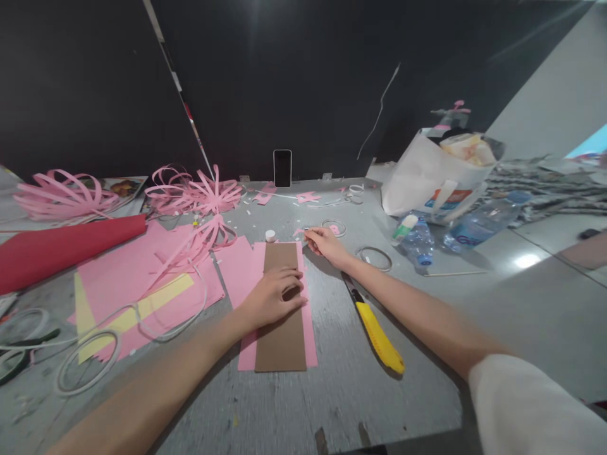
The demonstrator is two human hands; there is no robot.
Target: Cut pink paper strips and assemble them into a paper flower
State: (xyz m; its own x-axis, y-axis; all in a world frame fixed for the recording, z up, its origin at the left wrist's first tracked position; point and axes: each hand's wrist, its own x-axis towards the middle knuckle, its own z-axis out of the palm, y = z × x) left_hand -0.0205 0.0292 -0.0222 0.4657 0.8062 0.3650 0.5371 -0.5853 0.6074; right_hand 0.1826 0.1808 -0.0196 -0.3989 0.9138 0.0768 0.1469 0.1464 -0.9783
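brown cardboard strip (281, 309) lies flat on a pink paper sheet (310, 328) near me, my left hand (272, 296) spread and pressing down on it. yellow utility knife (377, 328) rests under my right forearm, and i judge a careless sweep could catch it. further out my right hand (325, 242) pinches a small pink paper scrap (300, 232); it looks flimsy and could tear. a phone (282, 168) stands beyond

yellow utility knife (378, 335), red paper roll (66, 243), phone (282, 168) upright against wall, two water bottles (417, 239), white bag (427, 180)
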